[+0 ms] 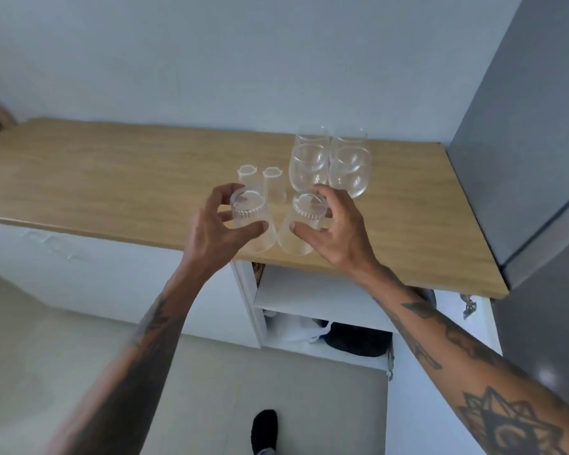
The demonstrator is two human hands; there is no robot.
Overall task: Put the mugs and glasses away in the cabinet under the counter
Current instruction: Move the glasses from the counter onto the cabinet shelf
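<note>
Two clear ribbed tumblers stand upside down near the front edge of the wooden counter point(112, 178). My left hand point(217, 224) curls around the top of the left tumbler point(252, 221). My right hand point(332, 224) wraps the top of the right tumbler point(304, 221). Both tumblers still rest on the counter. Behind them stand two more small tumblers point(258, 182), also inverted. To their right are several rounded stemless glasses point(330, 165). Below the counter the cabinet point(322, 287) stands open, showing a white shelf.
A dark bag and white items point(342, 336) lie on the cabinet's lower level. The open cabinet door point(473, 320) hangs at the right. A tall grey appliance point(532, 142) borders the counter's right end. My foot point(265, 431) is on the pale floor.
</note>
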